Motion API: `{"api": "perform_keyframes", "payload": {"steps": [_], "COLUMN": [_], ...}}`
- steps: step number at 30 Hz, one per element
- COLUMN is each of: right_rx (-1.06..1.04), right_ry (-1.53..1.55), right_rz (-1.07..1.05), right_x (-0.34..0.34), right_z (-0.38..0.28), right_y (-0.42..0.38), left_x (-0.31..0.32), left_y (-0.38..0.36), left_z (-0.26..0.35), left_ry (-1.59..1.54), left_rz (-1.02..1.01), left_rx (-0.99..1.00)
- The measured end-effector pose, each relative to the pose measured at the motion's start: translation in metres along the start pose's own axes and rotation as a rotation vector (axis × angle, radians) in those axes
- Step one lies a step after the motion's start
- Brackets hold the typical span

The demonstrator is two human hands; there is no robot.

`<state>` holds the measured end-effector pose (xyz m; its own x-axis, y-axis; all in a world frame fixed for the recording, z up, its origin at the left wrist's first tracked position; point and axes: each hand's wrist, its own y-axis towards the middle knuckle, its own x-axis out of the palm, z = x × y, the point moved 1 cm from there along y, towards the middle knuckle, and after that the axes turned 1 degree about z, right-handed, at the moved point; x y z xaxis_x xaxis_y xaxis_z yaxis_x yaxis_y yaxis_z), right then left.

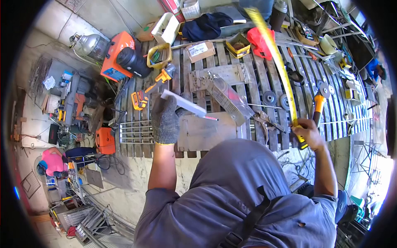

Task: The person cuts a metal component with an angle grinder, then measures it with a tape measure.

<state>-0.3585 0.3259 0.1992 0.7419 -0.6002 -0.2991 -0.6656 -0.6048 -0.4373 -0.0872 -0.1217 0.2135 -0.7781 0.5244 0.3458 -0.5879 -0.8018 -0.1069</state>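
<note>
My left hand, in a dark grey knitted glove, is closed around one end of a light metal square tube. A thin red-tipped pencil or marker shows just below the tube's far end. My right hand is bare and grips a tape measure with a black and yellow case. Its long yellow blade stands out, curving up toward the top of the view. Below the tube lies a flat metal plate on the slatted table.
An orange angle grinder and grinding discs lie at the right. A yellow cordless tool, a metal grid and a ribbed metal piece lie nearby. Another person in pink is at the far left.
</note>
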Motion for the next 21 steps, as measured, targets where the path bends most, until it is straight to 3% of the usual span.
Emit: {"api": "perform_keyframes", "payload": {"steps": [2,5,8,16,21], "right_rx": [0.230,0.318,0.350,0.287,0.383], "right_ry": [0.540,0.736,0.765,0.747,0.730], "right_rz": [-0.061,-0.075,0.073,0.058,0.143], "right_x": [0.044,0.088,0.110,0.091,0.076], "right_z": [0.065,0.112,0.108,0.125,0.119], "right_y": [-0.008,-0.011,-0.020,-0.036,-0.031], "left_x": [-0.069,-0.109,-0.144,-0.139,-0.147], "left_y": [0.003,-0.016,-0.029,-0.060,-0.070], "left_z": [-0.071,-0.118,-0.163,-0.173,-0.189], "left_ry": [-0.109,-0.271,-0.374,-0.540,-0.532], "left_rz": [0.137,0.254,0.292,0.259,0.292], "left_rx": [-0.087,-0.220,-0.289,-0.330,-0.348]}}
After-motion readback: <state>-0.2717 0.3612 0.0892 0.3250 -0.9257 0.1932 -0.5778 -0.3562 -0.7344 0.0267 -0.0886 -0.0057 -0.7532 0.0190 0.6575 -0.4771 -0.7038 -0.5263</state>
